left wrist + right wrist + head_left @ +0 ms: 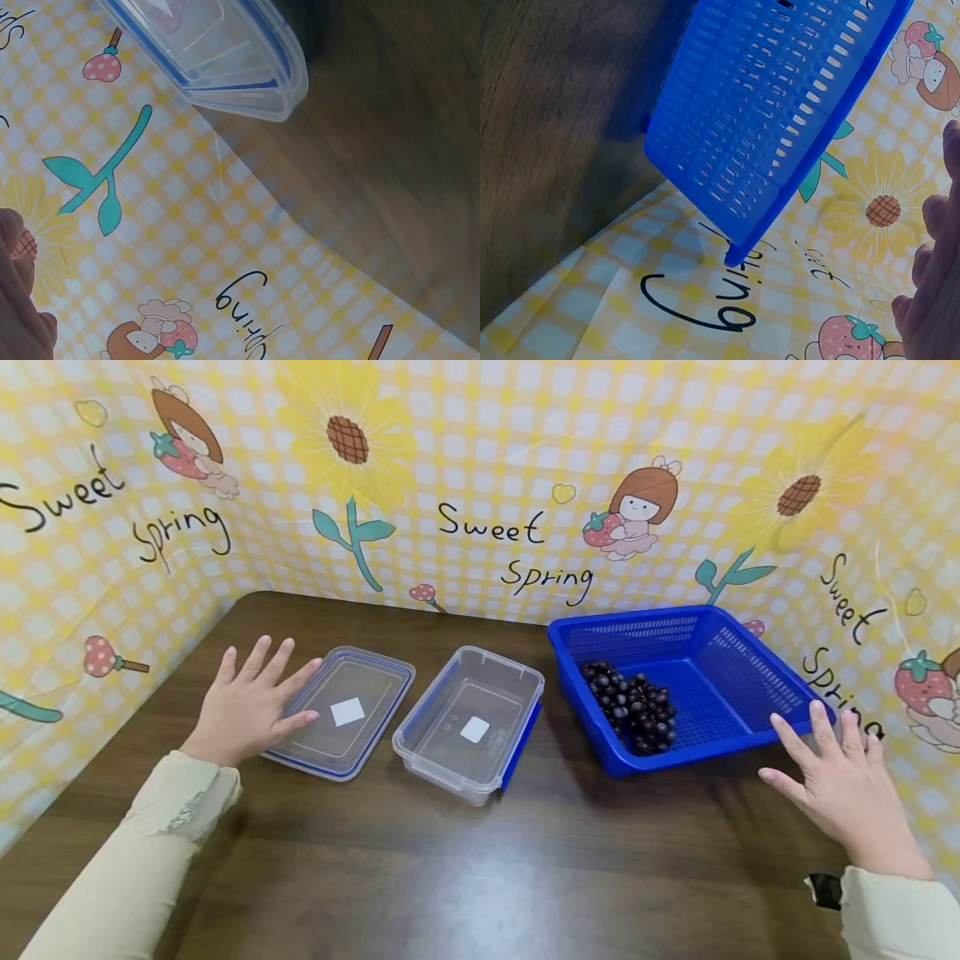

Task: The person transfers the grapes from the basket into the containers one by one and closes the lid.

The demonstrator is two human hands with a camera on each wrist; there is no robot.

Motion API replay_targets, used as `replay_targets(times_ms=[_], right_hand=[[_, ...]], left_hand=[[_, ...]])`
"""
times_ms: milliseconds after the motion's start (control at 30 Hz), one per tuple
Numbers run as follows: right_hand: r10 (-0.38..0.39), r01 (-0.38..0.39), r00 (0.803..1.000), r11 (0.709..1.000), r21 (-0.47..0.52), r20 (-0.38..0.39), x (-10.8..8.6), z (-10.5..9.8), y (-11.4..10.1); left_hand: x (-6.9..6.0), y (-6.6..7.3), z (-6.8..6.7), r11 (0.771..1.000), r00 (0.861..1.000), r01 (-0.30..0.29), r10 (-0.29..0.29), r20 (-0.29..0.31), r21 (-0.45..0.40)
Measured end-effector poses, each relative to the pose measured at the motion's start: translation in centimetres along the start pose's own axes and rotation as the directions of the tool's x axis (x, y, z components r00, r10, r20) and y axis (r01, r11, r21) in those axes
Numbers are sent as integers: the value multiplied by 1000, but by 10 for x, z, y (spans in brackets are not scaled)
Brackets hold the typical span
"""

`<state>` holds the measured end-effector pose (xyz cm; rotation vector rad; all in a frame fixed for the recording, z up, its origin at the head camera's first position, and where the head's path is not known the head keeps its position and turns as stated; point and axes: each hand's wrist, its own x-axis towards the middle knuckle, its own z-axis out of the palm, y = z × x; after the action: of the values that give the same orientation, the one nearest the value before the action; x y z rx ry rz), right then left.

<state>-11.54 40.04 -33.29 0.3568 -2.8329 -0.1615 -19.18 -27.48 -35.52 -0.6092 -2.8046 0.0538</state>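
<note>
In the head view the left hand [251, 706] is spread with straight fingers at the left edge of a clear lid [367, 693] with a blue seal; whether it touches the lid I cannot tell. The left wrist view shows part of that hand [22, 300] and the lid's corner [247, 97]. The right hand [855, 793], fingers spread and holding nothing, is by the front right corner of a blue basket [720, 739]. Dark grapes [633, 706] lie in the basket's left part. In the right wrist view the hand [934, 262] is beside the basket [727, 157].
Between lid and basket stands a clear container [450, 777] without a cover, a white label on its bottom and a blue flap along its right side. A yellow checked cloth [480, 468] with printed flowers surrounds the back and sides of the brown table [375, 877].
</note>
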Motion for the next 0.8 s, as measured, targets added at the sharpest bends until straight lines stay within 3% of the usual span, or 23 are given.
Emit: replay_targets(times_ms=[233,333,500,700,800], right_hand=[[27,-31,997,998,53,73,3,4,-3],[20,-30,996,992,119,88,6,6,-4],[-18,7,999,975,221,47,14,6,-11],[-50,37,998,922,386,24,32,3,-26],[-76,60,997,880,470,14,40,2,-34]], left_hand=[[5,0,4,999,999,9,-8,45,-34],[15,4,7,991,998,-15,22,51,-132],[42,23,14,947,994,-66,89,61,-315],[75,52,22,950,974,-136,179,136,-280],[86,63,25,931,966,-136,201,165,-340]])
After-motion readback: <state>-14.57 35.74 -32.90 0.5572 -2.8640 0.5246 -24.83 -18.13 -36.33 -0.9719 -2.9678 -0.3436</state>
